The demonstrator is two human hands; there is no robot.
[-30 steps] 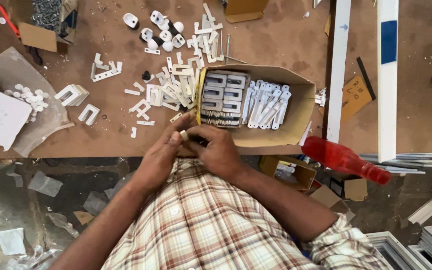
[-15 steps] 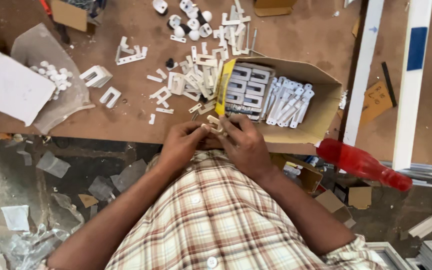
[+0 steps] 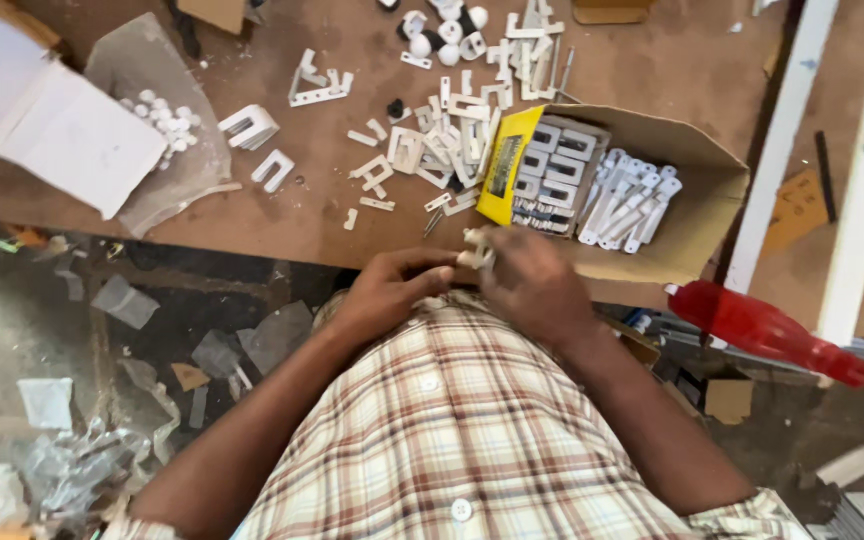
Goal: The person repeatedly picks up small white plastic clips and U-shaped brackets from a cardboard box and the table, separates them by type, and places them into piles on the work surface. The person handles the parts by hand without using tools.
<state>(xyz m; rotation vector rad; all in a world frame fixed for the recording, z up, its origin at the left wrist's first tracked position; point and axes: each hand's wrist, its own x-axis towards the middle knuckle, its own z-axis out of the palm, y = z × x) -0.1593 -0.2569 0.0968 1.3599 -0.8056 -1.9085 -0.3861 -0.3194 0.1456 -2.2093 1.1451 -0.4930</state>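
Both hands meet just at the near edge of the bench [image 3: 282,225], over the person's plaid shirt [image 3: 452,420]: the left hand [image 3: 387,290] and the right hand [image 3: 532,285] hold a small white plastic fitting [image 3: 474,250] between them, the fingers of each pinching it from its own side, with the right hand's fingers curled over so their tips are partly hidden. The fitting sits right beside the near wall of the open cardboard box [image 3: 692,215], which lies on the bench's edge and holds rows of grey-white parts and a bundle of white brackets. Behind the hands a loose scatter of white fittings [image 3: 432,150] crowds the bench, so open board is found mainly to the left, between that scatter and the clear plastic bag of round white caps [image 3: 167,125]. A red tool handle [image 3: 767,330] lies just right of the right forearm, below the bench edge. Against the picture half a second ago, the hands stay joined at the same spot on the bench edge with the fitting between them, and the box and scattered parts have not shifted
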